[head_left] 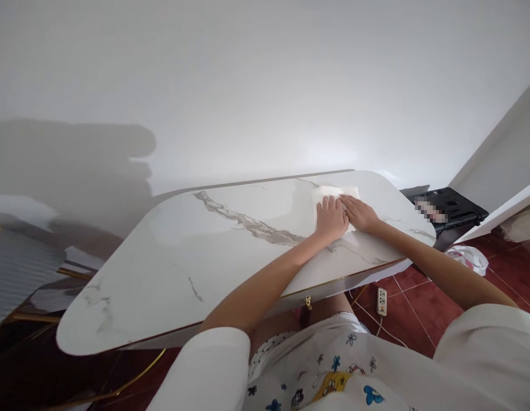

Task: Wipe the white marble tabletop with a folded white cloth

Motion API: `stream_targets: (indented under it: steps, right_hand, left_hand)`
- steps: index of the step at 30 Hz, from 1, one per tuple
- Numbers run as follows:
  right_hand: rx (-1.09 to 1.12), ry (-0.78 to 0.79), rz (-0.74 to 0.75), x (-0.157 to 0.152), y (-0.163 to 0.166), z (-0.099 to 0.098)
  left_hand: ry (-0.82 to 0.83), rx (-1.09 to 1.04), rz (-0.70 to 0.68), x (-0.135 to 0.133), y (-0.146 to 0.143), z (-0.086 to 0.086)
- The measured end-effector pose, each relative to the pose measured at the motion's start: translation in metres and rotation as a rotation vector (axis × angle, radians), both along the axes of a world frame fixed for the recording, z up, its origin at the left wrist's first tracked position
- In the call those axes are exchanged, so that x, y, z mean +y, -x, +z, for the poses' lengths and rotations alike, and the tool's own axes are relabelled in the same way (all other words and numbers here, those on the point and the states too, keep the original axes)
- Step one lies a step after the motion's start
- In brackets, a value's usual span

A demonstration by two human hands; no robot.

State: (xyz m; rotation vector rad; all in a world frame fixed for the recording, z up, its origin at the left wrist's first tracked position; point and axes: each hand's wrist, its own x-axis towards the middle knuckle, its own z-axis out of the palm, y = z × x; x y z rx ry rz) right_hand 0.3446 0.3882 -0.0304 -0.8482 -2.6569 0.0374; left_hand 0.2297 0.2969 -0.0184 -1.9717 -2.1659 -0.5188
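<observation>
A white folded cloth or paper towel (335, 193) lies on the far right part of a white marble-look table (183, 257). My left hand (331, 217) rests flat on it with fingers stretched out and together. My right hand (359, 213) lies flat beside it, fingers pointing left across the cloth and touching my left hand. Both hands press down on the cloth; neither grips it. Most of the cloth's near part is hidden under my hands.
The table stands against a white wall (265, 85). A black device (450, 208) sits on the floor at the right. A white power strip (381, 301) and a plastic bag (470, 258) lie on red floor tiles. A dark gold-trimmed piece of furniture (20, 274) stands at the left.
</observation>
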Motion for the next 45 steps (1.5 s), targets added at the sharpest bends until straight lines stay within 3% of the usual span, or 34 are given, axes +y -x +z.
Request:
stream_targets:
  steps: [12, 21, 25, 30, 37, 45]
  right_hand:
    - [0.032, -0.053, 0.049, -0.077, -0.028, -0.004]
    - [0.072, -0.097, 0.117, -0.098, -0.065, -0.008]
    - [0.069, -0.086, 0.107, -0.079, -0.081, -0.009]
    - [0.066, -0.057, 0.094, -0.036, -0.08, -0.012]
    - [0.038, 0.015, 0.063, 0.026, -0.051, -0.006]
    - [-0.009, 0.122, -0.034, 0.071, -0.001, 0.006]
  left_hand:
    - [0.112, 0.019, 0.009, -0.081, -0.03, 0.011]
    - [0.088, -0.002, -0.028, -0.1, -0.061, 0.006]
    - [0.102, 0.009, -0.047, -0.084, -0.074, 0.005]
    - [0.064, 0.011, -0.027, -0.045, -0.073, 0.006]
    - [0.007, 0.012, 0.014, 0.015, -0.052, 0.002]
    - [0.015, 0.0, 0.038, 0.074, -0.006, 0.002]
